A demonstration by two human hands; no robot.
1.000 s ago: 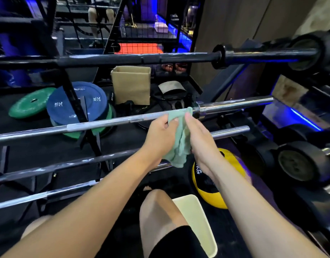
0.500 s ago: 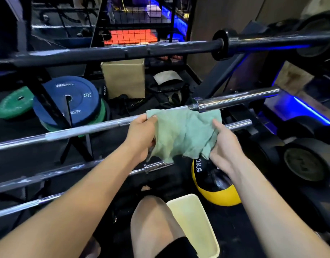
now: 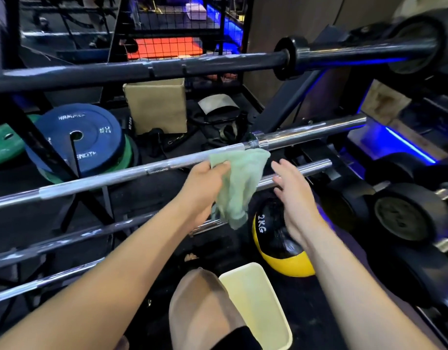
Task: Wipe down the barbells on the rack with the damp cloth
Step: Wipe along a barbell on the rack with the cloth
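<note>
- Black barbell (image 3: 192, 65) spans the top of the rack.
- Chrome barbell (image 3: 116, 176) lies below it, its collar just above the cloth.
- Black-and-yellow medicine ball (image 3: 276, 246), marked 2KG, sits on the floor.
- Green damp cloth (image 3: 239, 183) hangs against the chrome barbell.
- Left hand (image 3: 205, 183) pinches the cloth's upper edge, fingers curled.
- Right hand (image 3: 293, 195) is beside the cloth, fingers spread, holding nothing.
</note>
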